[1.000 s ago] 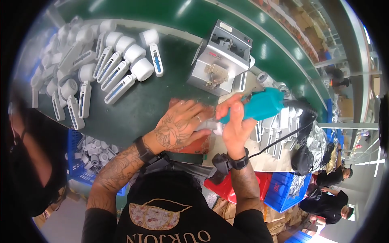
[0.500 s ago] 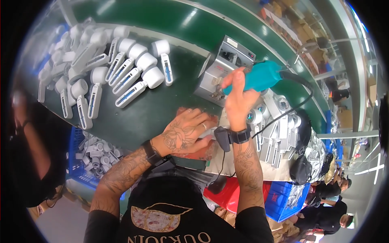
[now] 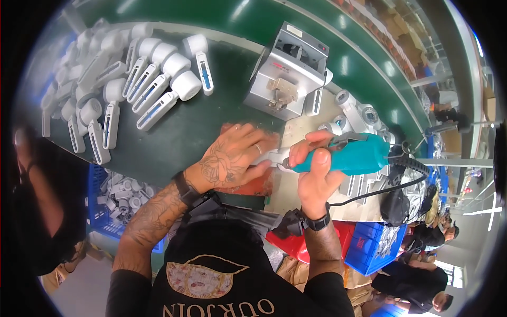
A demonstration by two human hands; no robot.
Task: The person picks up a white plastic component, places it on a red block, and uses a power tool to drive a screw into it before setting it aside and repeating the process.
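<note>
The right hand (image 3: 318, 182) is closed around a teal driver (image 3: 362, 156), its tip at the end of a white part (image 3: 277, 156). The left hand (image 3: 228, 158) is partly curled, palm down, thumb and fingers holding that part; its far portion is hidden beneath them. The part lies over the right edge of a red mat (image 3: 256, 187) on the green surface (image 3: 211, 119). Beyond stands a grey machine (image 3: 285, 79). White devices (image 3: 158, 110) lie grouped at left. A blue crate (image 3: 100, 208) below contains small white pieces (image 3: 124, 198).
</note>
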